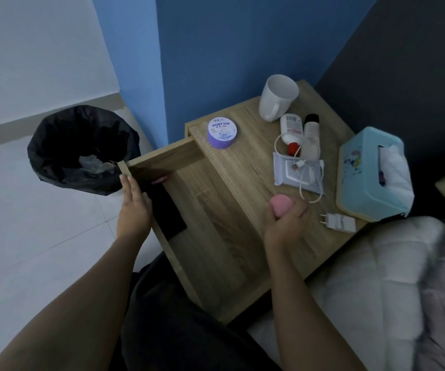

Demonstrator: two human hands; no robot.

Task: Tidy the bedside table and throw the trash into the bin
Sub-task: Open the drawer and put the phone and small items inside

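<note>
Two hands are at work, and we look down on the wooden bedside table with its drawer pulled open towards us. The left hand lies against the drawer's front panel with its fingers straight, holding nothing. The right hand hovers over the near part of the tabletop, its fingers curled round a small pink round object, smooth and matt, half hidden in the palm.

On the tabletop we see:
- a white mug at the back;
- a purple cream jar by the drawer edge;
- two small bottles lying side by side;
- a wipes pack with a white cable looped over it;
- a white charger plug near the front edge;
- a pale blue tissue box on the right.

A flat black thing lies inside the drawer.

Left of the table, on the pale tile floor, stands the bin, lined with a black bag. Crumpled clear trash lies at its bottom.
</note>
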